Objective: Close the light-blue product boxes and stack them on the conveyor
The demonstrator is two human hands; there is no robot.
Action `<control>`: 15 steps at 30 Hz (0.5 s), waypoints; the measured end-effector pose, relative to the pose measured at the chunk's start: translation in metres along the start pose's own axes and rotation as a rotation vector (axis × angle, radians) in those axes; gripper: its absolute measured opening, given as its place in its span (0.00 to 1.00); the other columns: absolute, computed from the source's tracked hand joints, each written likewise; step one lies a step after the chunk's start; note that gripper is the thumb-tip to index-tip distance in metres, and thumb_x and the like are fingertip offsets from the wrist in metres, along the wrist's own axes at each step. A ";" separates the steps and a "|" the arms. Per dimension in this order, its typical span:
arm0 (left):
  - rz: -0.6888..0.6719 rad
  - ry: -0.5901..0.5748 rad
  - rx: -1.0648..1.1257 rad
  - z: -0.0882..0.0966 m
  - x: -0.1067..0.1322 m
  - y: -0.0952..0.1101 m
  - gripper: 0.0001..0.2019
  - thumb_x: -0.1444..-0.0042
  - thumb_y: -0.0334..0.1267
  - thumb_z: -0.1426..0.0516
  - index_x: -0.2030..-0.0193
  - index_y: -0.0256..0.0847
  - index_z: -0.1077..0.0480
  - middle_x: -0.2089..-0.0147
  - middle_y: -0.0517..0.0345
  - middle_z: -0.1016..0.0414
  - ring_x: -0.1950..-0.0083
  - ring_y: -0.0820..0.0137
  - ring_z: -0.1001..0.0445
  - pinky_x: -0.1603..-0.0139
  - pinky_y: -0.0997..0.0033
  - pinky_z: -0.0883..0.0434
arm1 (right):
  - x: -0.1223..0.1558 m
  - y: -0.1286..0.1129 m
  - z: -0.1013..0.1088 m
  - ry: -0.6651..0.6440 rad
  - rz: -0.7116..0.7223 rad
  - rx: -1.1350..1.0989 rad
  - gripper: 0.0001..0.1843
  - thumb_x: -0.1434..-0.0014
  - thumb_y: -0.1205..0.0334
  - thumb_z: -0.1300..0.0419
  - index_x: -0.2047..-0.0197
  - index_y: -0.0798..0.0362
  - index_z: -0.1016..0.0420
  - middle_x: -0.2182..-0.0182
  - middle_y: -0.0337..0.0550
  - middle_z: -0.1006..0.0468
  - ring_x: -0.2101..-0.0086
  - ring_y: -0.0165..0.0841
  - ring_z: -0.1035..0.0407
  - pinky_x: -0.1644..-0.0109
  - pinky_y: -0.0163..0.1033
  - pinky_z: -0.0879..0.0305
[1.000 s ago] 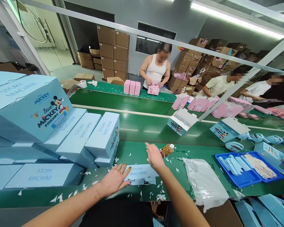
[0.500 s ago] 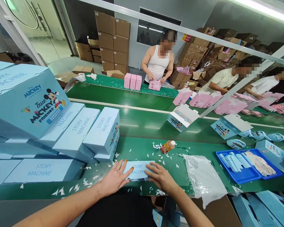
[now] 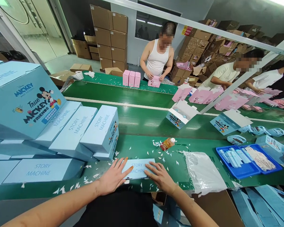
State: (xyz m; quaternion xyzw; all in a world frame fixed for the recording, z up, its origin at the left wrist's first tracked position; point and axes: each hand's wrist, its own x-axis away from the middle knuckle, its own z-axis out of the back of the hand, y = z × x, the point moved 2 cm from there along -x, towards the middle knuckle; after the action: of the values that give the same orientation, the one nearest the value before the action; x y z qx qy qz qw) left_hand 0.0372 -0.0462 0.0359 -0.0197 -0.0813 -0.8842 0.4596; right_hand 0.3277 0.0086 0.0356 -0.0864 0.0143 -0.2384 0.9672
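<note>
Two bare hands lie on opposite ends of a light-blue STORY MACHINE box [image 3: 137, 168], which rests on the green worktop [image 3: 134, 143] near its front edge, directly before the person. The left hand [image 3: 114, 176] has its fingers spread over the box's left end; the right hand [image 3: 162, 177] has its fingers spread over the right end, and neither is closed into a fist. How hard they press cannot be told. To the left, stacked blue boxes [image 3: 98, 127] come close to the left fingertips, leaving little room on that side. Behind the box the worktop is freer, with white scraps [image 3: 130, 148] scattered about and a bottle [image 3: 168, 144] on its side. Rightward, a bare strip separates the right hand from a clear plastic sheet [image 3: 204, 171], which overhangs the front edge.
</note>
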 end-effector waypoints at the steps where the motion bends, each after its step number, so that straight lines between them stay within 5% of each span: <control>1: -0.008 -0.008 0.002 0.000 0.001 -0.001 0.31 0.35 0.44 0.52 0.29 0.55 0.61 0.27 0.38 0.57 0.29 0.41 0.52 0.36 0.36 0.47 | 0.000 0.000 0.000 -0.003 0.004 -0.003 0.27 0.33 0.65 0.53 0.32 0.40 0.48 0.32 0.41 0.47 0.35 0.44 0.50 0.39 0.54 0.44; 7: -0.018 -0.019 -0.007 0.000 0.002 -0.002 0.32 0.36 0.43 0.51 0.29 0.56 0.61 0.26 0.39 0.61 0.29 0.41 0.54 0.36 0.35 0.48 | -0.002 0.004 0.006 0.012 0.033 -0.020 0.24 0.32 0.63 0.53 0.35 0.41 0.42 0.34 0.41 0.42 0.36 0.43 0.49 0.40 0.52 0.42; 15: 0.022 -0.024 -0.075 0.000 0.003 0.007 0.43 0.47 0.32 0.44 0.29 0.53 0.62 0.26 0.39 0.66 0.28 0.40 0.61 0.35 0.33 0.52 | 0.001 0.002 0.000 -0.011 0.031 -0.013 0.29 0.33 0.63 0.51 0.31 0.40 0.50 0.33 0.43 0.46 0.35 0.45 0.50 0.37 0.57 0.47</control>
State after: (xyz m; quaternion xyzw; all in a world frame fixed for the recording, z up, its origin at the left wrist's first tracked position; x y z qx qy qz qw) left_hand 0.0406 -0.0525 0.0373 -0.0484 -0.0536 -0.8812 0.4673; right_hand 0.3300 0.0099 0.0357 -0.0936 0.0117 -0.2230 0.9702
